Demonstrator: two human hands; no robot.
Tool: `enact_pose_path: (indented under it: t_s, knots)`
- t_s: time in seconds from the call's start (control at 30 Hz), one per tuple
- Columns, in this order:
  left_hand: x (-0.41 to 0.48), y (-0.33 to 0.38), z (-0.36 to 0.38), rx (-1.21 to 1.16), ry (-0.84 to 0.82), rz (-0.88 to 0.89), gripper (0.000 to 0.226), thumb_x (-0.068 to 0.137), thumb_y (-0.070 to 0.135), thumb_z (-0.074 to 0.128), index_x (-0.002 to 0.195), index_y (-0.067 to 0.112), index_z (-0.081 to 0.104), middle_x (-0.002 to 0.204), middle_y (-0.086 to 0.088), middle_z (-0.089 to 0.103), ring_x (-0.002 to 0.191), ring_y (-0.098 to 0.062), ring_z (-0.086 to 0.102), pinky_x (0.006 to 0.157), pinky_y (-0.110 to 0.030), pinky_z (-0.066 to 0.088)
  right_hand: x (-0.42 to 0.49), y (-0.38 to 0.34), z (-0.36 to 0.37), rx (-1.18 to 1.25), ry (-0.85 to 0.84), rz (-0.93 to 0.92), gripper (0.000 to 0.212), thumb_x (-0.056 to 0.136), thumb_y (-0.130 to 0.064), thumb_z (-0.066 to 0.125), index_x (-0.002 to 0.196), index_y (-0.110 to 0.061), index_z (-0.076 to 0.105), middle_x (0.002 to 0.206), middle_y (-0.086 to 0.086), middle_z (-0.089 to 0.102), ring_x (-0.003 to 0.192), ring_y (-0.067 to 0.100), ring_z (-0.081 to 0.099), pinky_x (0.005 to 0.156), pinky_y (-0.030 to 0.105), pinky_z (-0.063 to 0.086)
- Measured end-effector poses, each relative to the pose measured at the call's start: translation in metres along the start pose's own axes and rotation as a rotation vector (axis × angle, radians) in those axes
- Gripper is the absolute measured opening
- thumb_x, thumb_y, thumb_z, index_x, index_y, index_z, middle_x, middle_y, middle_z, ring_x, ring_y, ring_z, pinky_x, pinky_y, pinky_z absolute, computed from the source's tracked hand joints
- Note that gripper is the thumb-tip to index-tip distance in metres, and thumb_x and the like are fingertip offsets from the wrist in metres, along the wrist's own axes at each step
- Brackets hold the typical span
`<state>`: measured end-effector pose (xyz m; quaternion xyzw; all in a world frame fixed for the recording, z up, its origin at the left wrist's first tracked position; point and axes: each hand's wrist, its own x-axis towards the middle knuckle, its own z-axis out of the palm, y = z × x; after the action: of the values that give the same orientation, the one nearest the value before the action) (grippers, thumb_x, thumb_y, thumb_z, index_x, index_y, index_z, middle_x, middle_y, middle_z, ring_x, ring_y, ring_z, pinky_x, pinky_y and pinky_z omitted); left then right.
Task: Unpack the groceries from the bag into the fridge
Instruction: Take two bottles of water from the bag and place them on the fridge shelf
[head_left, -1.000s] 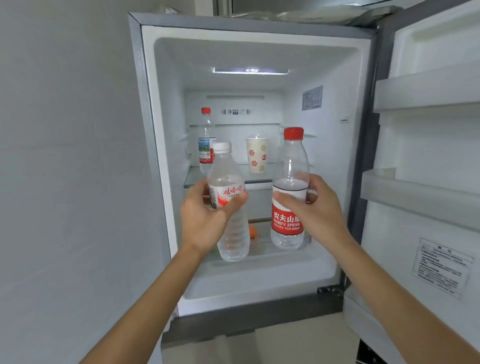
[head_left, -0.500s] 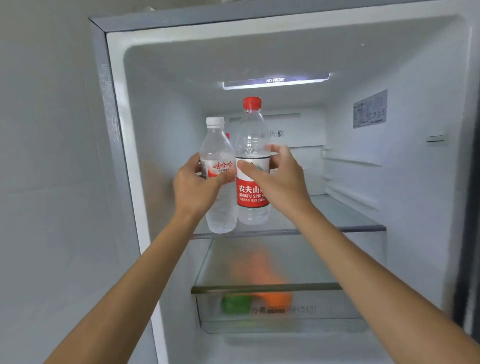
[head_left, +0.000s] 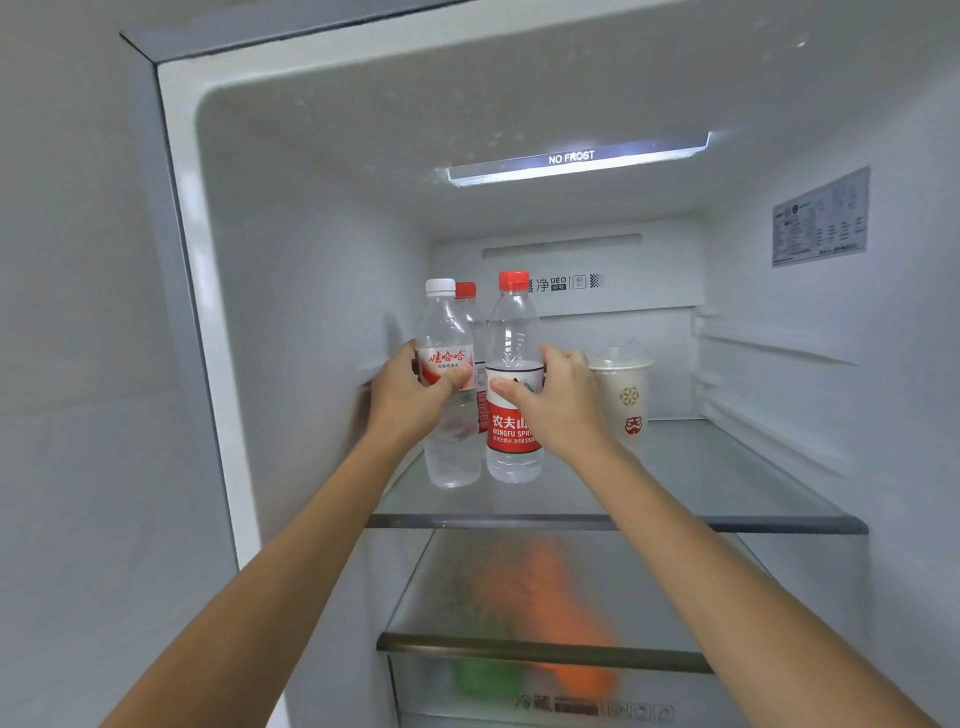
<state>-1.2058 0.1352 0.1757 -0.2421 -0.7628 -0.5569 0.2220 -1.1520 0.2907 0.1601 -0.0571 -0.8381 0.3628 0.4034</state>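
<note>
Inside the open fridge, my left hand (head_left: 410, 397) grips a clear white-capped water bottle (head_left: 447, 436) around its red and white label. My right hand (head_left: 556, 402) grips a red-capped water bottle (head_left: 511, 322) with a red label. Both bottles stand upright side by side at the left of the glass shelf (head_left: 727, 493), their bases at or just above it. Behind them, mostly hidden, stands a third bottle with a red cap (head_left: 466, 290). The grocery bag is out of view.
A lidded paper cup (head_left: 626, 395) stands on the shelf just right of my right hand. Below the shelf, a frosted crisper drawer (head_left: 519, 597) shows blurred orange and green shapes. The fridge's left wall (head_left: 311, 338) is close to my left hand.
Both hands have carried the bottles deeper into the fridge and lower, down to the glass shelf. The view has moved closer, and the paper cup shows again.
</note>
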Motion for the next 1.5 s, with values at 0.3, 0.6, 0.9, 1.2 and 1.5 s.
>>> enact_pose_path:
  t_s: [0.3,0.6,0.9,1.2,1.5]
  knots:
    - [-0.001,0.000,0.000,0.124,-0.039,-0.044,0.045,0.088,0.036,0.070,0.126,0.018,0.054,0.113,0.007,0.062,0.091,-0.005,0.053,0.063,-0.009,0.036,0.004,0.001,0.002,-0.126,0.030,-0.023,0.039,0.089,-0.037,0.068,0.112,-0.009,0.053,0.112,0.008,0.062,0.105,0.026,0.058,0.089,0.042,0.051]
    - [-0.037,-0.008,-0.015,0.374,-0.191,-0.100,0.059,0.083,0.036,0.073,0.132,0.017,0.047,0.127,-0.003,0.062,0.114,-0.024,0.059,0.092,-0.035,0.050,-0.024,-0.013,-0.005,-0.163,0.096,-0.050,0.066,0.089,-0.021,0.065,0.144,-0.007,0.031,0.134,0.014,0.043,0.115,0.028,0.053,0.087,0.032,0.043]
    - [-0.102,0.006,-0.066,0.474,-0.278,0.001,0.033,0.087,0.025,0.063,0.119,0.015,0.065,0.113,-0.004,0.068,0.100,-0.020,0.064,0.091,-0.037,0.054,-0.114,-0.048,-0.026,-0.254,0.015,-0.083,0.037,0.086,-0.015,0.063,0.122,-0.010,0.055,0.112,0.008,0.059,0.100,0.025,0.059,0.086,0.034,0.048]
    - [-0.222,-0.007,-0.111,0.468,-0.552,-0.011,0.020,0.085,0.029,0.064,0.099,0.017,0.071,0.093,0.004,0.069,0.090,-0.019,0.066,0.083,-0.034,0.056,-0.247,-0.083,-0.018,-0.419,-0.332,0.086,0.041,0.084,-0.018,0.063,0.125,-0.016,0.058,0.116,0.004,0.065,0.105,0.022,0.062,0.092,0.035,0.050]
    - [-0.306,-0.045,-0.215,0.684,-0.557,-0.239,0.027,0.086,0.036,0.061,0.108,0.022,0.069,0.110,0.001,0.069,0.101,-0.022,0.064,0.090,-0.035,0.053,-0.329,-0.128,0.034,-0.412,-0.616,-0.056,0.044,0.085,-0.015,0.063,0.128,-0.014,0.056,0.125,0.006,0.060,0.113,0.024,0.057,0.089,0.032,0.046]
